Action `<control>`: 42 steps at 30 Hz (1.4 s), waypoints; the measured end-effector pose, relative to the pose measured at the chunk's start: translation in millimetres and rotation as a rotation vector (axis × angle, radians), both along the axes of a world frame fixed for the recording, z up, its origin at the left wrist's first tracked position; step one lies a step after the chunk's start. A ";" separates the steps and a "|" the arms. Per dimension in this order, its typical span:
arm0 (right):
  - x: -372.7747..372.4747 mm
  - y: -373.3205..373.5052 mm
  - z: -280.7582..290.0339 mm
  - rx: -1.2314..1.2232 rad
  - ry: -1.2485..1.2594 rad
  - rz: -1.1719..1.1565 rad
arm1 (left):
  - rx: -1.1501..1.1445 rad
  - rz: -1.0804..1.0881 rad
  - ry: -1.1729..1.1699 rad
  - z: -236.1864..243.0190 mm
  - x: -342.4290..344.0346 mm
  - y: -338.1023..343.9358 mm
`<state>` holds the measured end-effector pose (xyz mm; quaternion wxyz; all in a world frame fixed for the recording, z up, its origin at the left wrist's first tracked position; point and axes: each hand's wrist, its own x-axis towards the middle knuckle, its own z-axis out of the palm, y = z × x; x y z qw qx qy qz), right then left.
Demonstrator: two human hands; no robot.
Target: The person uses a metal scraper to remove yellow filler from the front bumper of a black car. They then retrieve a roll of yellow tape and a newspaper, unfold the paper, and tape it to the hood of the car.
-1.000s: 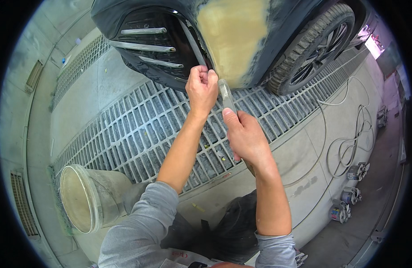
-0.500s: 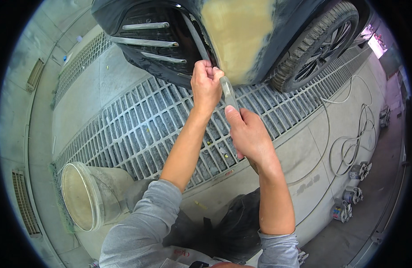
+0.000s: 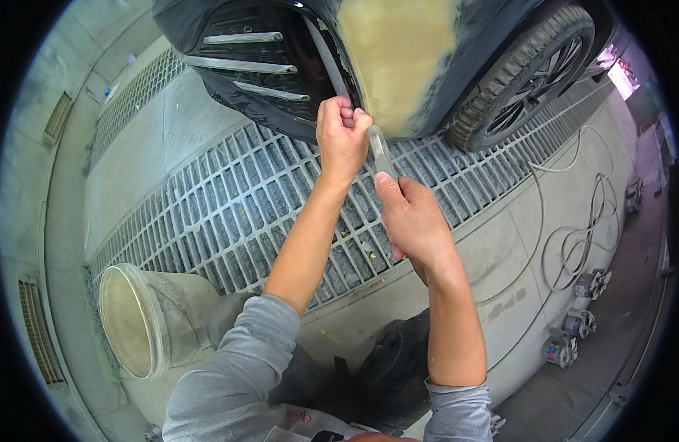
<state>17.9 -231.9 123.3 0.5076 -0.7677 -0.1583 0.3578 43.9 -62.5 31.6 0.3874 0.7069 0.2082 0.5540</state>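
The right hand (image 3: 419, 222) has its fingers wrapped tight around a flat grey tool (image 3: 381, 151) just below the car (image 3: 473, 77), the left hand (image 3: 342, 146) curls by it, holding what one cannot tell, and the tan patch (image 3: 398, 62) is on, though its blotchy edges look unfinished.

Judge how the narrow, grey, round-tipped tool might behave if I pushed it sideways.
The tool is probably stiff: its exposed length looks straight, without visible sag. It would likely swing about the grip of the bare right hand, since its tip projects beyond it.
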 end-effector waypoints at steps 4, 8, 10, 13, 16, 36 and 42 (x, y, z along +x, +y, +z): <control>2.6 3.1 -3.7 0.002 0.078 -0.016 | 0.009 -0.011 0.010 -1.0 -1.2 1.9; 2.1 3.3 -5.8 0.024 0.102 -0.047 | 0.009 -0.049 -0.020 -1.3 -2.6 4.7; 3.1 2.7 -6.0 0.028 0.099 -0.039 | -0.084 -0.089 -0.015 -2.0 -2.8 4.8; 3.8 2.6 -6.3 0.013 0.086 -0.023 | -0.067 -0.062 -0.025 -3.6 -0.9 2.5; 3.6 1.9 -5.7 0.004 0.068 -0.016 | -0.017 -0.003 -0.022 -4.8 1.3 0.8; -0.5 0.8 -0.2 -0.004 0.028 -0.001 | -0.106 -0.032 -0.018 -8.1 2.2 2.4; -0.4 -0.4 -1.4 0.006 0.017 -0.007 | -0.170 -0.144 -0.083 -10.3 1.5 7.3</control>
